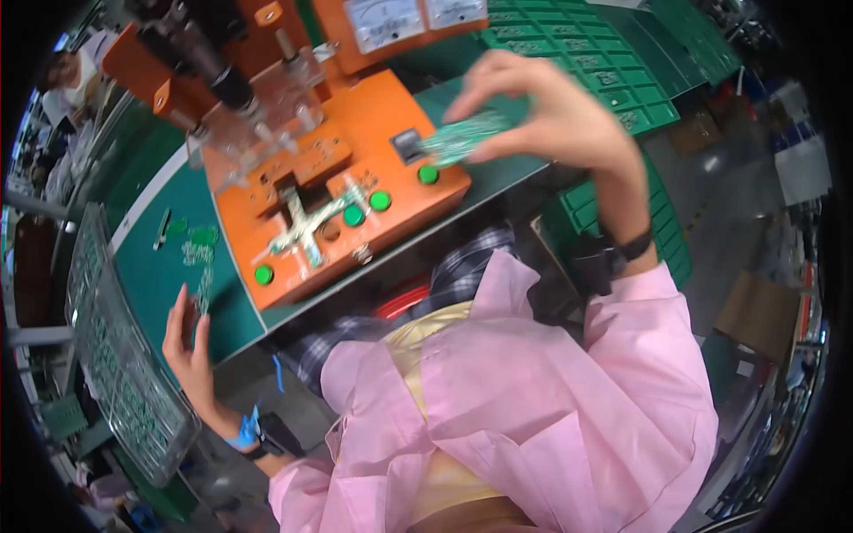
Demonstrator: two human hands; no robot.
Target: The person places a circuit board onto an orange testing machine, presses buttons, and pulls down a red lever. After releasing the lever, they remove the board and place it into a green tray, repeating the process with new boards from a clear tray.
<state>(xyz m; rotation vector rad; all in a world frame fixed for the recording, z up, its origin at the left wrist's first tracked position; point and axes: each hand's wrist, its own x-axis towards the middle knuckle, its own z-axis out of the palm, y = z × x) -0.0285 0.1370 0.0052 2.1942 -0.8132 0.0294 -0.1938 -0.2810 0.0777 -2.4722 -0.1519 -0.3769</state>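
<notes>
My right hand [560,115] is raised over the right end of the orange test fixture [391,107]. Its thumb and fingers grip a green circuit board panel [466,138], smeared by motion; whether it is one or a stack I cannot tell. At the table's left front, my left hand [189,342] has thumb and finger at the near end of a narrow green circuit board strip [206,284], seemingly pinching it. Other small boards [200,244] lie just beyond. A pale, cross-shaped board piece [306,222] sits on the fixture's front, near its green buttons [354,216].
A clear press plate [267,111] with dark clamps stands over the fixture. Green compartment trays [586,62] holding small parts lie at the back right. Left of the table is a clear tray of boards [124,355]. Another green tray [662,222] stands beyond my right forearm.
</notes>
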